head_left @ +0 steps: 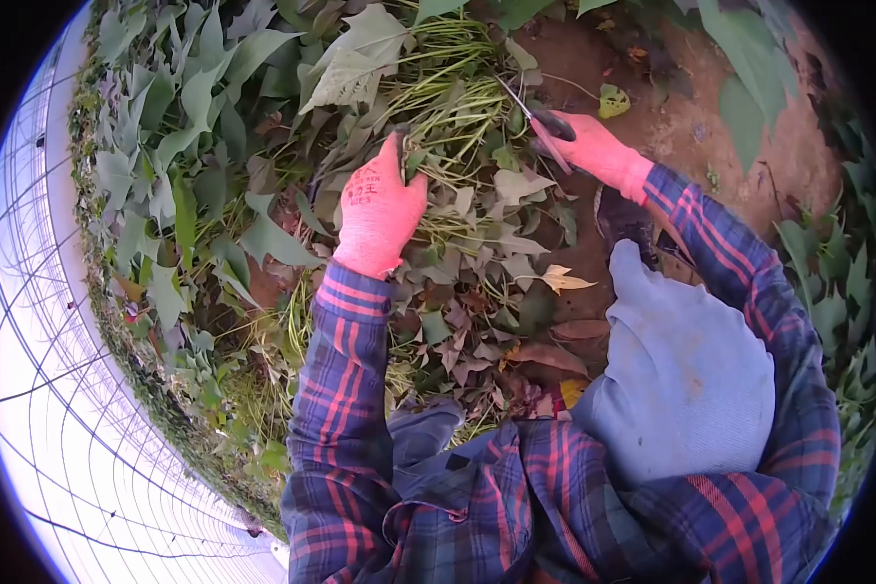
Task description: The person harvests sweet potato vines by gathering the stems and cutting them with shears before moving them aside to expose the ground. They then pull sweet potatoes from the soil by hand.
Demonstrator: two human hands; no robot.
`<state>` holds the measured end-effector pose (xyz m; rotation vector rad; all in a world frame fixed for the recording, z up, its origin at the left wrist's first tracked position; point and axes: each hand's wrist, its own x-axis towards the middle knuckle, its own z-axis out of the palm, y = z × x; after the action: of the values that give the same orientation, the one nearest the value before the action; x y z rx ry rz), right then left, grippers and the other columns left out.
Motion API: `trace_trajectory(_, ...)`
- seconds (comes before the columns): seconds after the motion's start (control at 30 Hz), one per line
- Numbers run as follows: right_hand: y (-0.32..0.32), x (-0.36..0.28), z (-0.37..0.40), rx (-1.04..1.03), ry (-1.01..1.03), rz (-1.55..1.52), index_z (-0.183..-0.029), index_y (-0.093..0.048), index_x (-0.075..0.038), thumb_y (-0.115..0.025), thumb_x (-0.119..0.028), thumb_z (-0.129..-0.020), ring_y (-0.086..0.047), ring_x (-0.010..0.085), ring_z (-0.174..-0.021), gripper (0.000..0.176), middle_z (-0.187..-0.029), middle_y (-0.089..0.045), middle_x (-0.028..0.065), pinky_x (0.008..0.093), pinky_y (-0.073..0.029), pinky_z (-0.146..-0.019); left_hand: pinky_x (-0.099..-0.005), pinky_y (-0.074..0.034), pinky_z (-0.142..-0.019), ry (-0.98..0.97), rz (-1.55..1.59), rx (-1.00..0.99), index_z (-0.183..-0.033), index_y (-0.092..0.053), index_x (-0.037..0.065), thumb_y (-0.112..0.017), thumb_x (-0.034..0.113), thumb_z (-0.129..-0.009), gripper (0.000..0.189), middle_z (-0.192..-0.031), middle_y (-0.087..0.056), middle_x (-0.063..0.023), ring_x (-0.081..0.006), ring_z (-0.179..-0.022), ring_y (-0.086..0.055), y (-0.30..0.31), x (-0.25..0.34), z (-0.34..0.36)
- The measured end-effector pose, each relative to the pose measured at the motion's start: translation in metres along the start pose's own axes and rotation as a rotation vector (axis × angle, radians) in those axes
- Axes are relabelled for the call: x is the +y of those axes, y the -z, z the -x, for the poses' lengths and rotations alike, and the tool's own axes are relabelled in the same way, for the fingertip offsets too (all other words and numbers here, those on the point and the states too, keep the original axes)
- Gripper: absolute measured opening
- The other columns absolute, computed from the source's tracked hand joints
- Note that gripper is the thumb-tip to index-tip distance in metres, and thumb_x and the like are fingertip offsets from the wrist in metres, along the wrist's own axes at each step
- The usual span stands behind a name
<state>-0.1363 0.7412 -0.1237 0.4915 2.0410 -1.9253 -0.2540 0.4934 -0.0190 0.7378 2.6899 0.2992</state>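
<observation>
My left hand [382, 209], in a coral-pink glove with dark printing, reaches into the leafy vines. Its index finger is stretched out and the thumb stands apart from it. Stems and leaves lie against the fingertips; the other fingers are hidden. A bundle of pale green vine stems [453, 83] runs just beyond that hand. On the right, my right hand [594, 151], gloved alike, is closed around cutting shears [559, 127] with a dark handle. Their thin metal blade points up and left toward the stems.
Dense green foliage [200, 107] spreads along the left. Bare brown soil [676, 117] shows at the upper right, with a yellow leaf [613, 100] on it. My bent knee [691, 370] in blue trousers is below my right hand. A netted, translucent wall [58, 360] curves along the left.
</observation>
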Motion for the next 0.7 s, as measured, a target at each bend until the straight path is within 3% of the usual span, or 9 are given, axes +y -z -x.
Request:
trace_trajectory(0.07,-0.009,0.006,-0.003,0.006,0.006,0.093,-0.107,-0.058,-0.006,-0.051,-0.037,-0.096,-0.046,0.0078,-0.060,0.034,-0.072,-0.056,0.0007,0.0255,-0.041,-0.055,-0.0449,-0.047,-0.083,-0.151,0.094,-0.057,-0.114,-0.055,0.002,-0.060,0.023,-0.080,0.040,-0.097,-0.064,-0.0208,-0.0372,-0.094,-0.060,0.032,0.053,0.018)
trace_trajectory(0.17,-0.013,0.015,-0.012,0.053,0.285,0.261,-0.113,-0.058,-0.004,-0.051,-0.030,-0.093,-0.061,0.0291,-0.096,0.033,-0.104,-0.066,0.0145,0.0401,-0.046,-0.084,-0.0462,-0.046,-0.080,-0.277,0.093,-0.046,-0.101,-0.057,0.000,-0.060,0.021,-0.080,0.031,-0.092,-0.062,-0.0215,-0.0396,-0.092,-0.059,0.020,0.100,-0.001)
trace_trajectory(0.27,-0.003,0.057,-0.023,0.039,0.391,0.183,-0.119,-0.055,-0.003,-0.051,-0.027,-0.093,-0.060,0.0289,-0.098,0.035,-0.106,-0.065,0.0158,0.0401,-0.046,-0.086,-0.0435,-0.047,-0.086,-0.251,-0.044,0.005,-0.102,-0.057,0.002,-0.057,0.024,-0.083,0.029,-0.103,-0.060,-0.0180,-0.0356,-0.098,-0.059,-0.042,0.090,-0.053)
trace_trajectory(0.33,0.016,0.029,-0.008,-0.013,0.159,0.351,-0.122,-0.054,-0.004,-0.051,-0.019,-0.093,-0.062,0.0213,-0.096,0.032,-0.105,-0.066,0.0134,0.0345,-0.049,-0.078,-0.0426,-0.048,-0.086,-0.190,-0.094,-0.027,-0.102,-0.057,0.002,-0.058,0.024,-0.083,0.029,-0.105,-0.060,-0.0172,-0.0344,-0.098,-0.060,-0.066,0.079,-0.066)
trace_trajectory(0.4,0.037,0.047,-0.005,-0.105,-0.044,-0.141,-0.131,-0.049,-0.008,-0.053,-0.021,-0.095,-0.054,0.0074,-0.060,0.038,-0.078,-0.063,0.0033,0.0237,-0.042,-0.052,-0.0413,-0.049,-0.085,-0.087,-0.198,-0.059,-0.105,-0.058,0.004,-0.061,0.025,-0.083,0.031,-0.108,-0.058,-0.0173,-0.0322,-0.100,-0.061,-0.079,0.072,-0.067)
trace_trajectory(0.43,0.042,0.037,0.003,-0.125,-0.036,-0.112,-0.133,-0.047,-0.009,-0.053,-0.024,-0.096,-0.052,0.0061,-0.054,0.041,-0.072,-0.061,0.0018,0.0235,-0.040,-0.047,-0.0406,-0.050,-0.084,-0.079,-0.242,-0.075,-0.106,-0.058,0.005,-0.063,0.025,-0.082,0.032,-0.112,-0.055,-0.0179,-0.0317,-0.101,-0.061,-0.080,0.072,-0.066)
trace_trajectory(0.53,0.046,0.036,-0.011,-0.167,-0.226,-0.066,-0.132,-0.049,-0.007,-0.054,-0.026,-0.096,-0.052,0.0071,-0.051,0.041,-0.071,-0.060,0.0014,0.0248,-0.040,-0.044,-0.0405,-0.050,-0.084,-0.069,-0.263,-0.087,-0.106,-0.059,0.006,-0.063,0.025,-0.082,0.031,-0.115,-0.054,-0.0179,-0.0315,-0.101,-0.061,-0.081,0.072,-0.067)
trace_trajectory(0.57,0.047,0.025,-0.015,-0.174,-0.222,0.244,-0.130,-0.051,-0.005,-0.054,-0.029,-0.096,-0.052,0.0083,-0.047,0.042,-0.071,-0.061,0.0017,0.0248,-0.039,-0.042,-0.0405,-0.050,-0.084,-0.069,-0.263,-0.087,-0.106,-0.059,0.006,-0.063,0.025,-0.082,0.031,-0.115,-0.054,-0.0179,-0.0315,-0.101,-0.061,-0.081,0.074,-0.067)
trace_trajectory(0.7,0.051,0.028,-0.027,-0.155,-0.240,0.074,-0.129,-0.053,-0.006,-0.054,-0.031,-0.095,-0.053,0.0097,-0.044,0.042,-0.067,-0.060,0.0015,0.0250,-0.040,-0.042,-0.0406,-0.049,-0.085,-0.058,-0.240,-0.102,-0.106,-0.060,0.007,-0.063,0.025,-0.081,0.031,-0.119,-0.053,-0.0176,-0.0314,-0.102,-0.061,-0.080,0.075,-0.069)
